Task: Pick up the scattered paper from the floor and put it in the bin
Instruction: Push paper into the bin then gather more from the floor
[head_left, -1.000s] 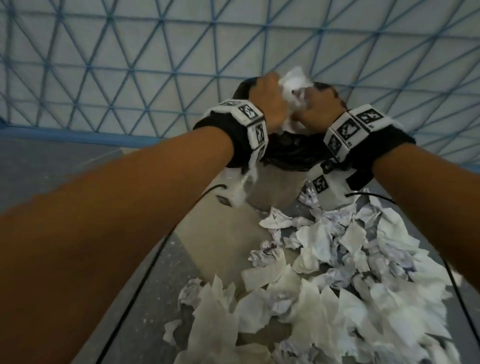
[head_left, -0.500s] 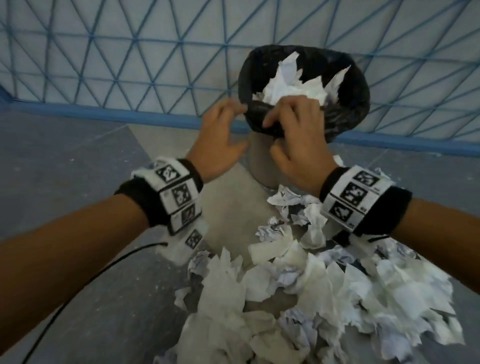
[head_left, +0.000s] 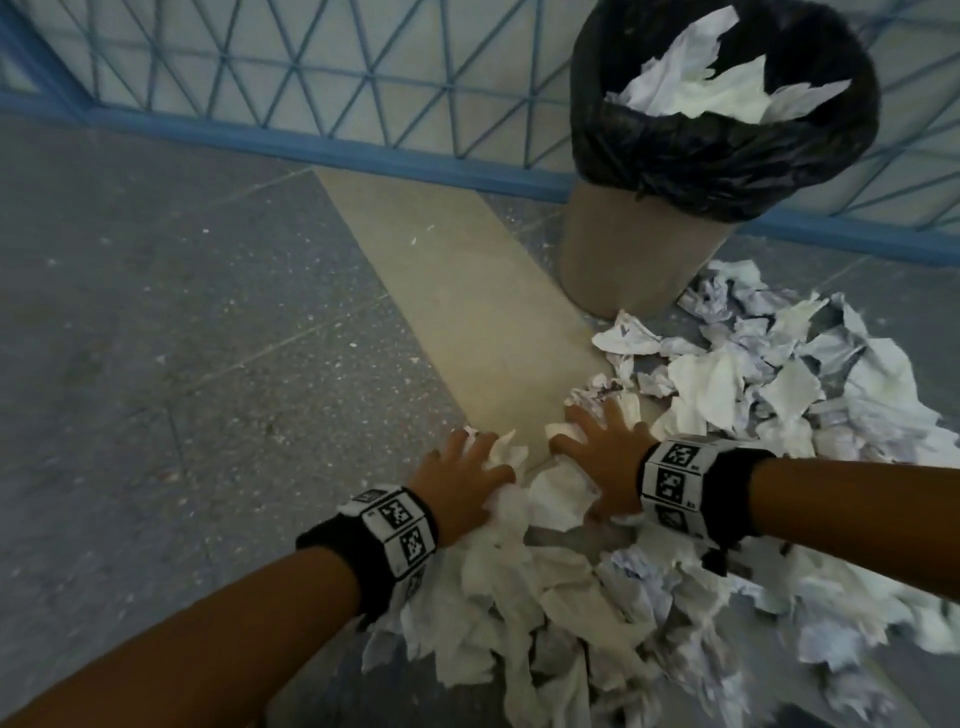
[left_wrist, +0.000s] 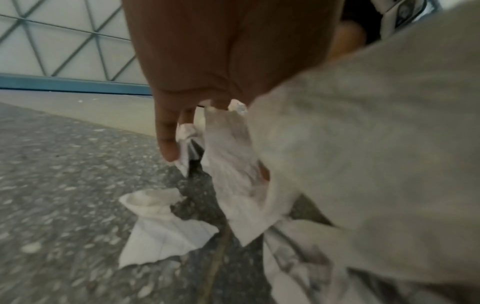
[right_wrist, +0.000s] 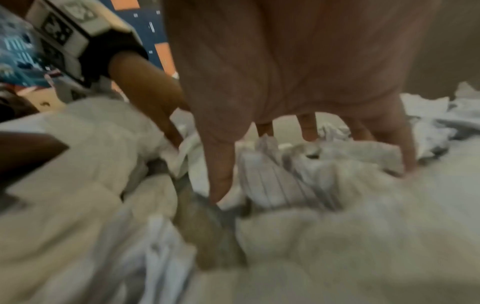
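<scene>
A big heap of crumpled white paper (head_left: 727, 395) covers the floor at the right and in front of me. My left hand (head_left: 467, 475) lies on the heap's near left edge with fingers spread and pressed onto a sheet. Beside it, my right hand (head_left: 602, 447) rests on the paper with fingers splayed. In the left wrist view the fingers (left_wrist: 166, 139) point down against a sheet of paper (left_wrist: 228, 156). In the right wrist view the right hand (right_wrist: 285, 61) reaches down into blurred crumpled paper (right_wrist: 337, 164). The round bin (head_left: 628, 260), lined with a black bag (head_left: 701, 156), stands behind the heap with paper (head_left: 701, 88) sticking out.
A pale wall with blue lattice (head_left: 311, 67) and a blue base rail (head_left: 363, 150) runs behind the bin. A beige strip (head_left: 467, 291) crosses the grey speckled floor (head_left: 156, 338) from the rail to my hands. Bare floor lies to the left.
Both hands have left the bin's rim, where they pushed paper in, and have come down onto the heap on the floor. The head view has tilted down.
</scene>
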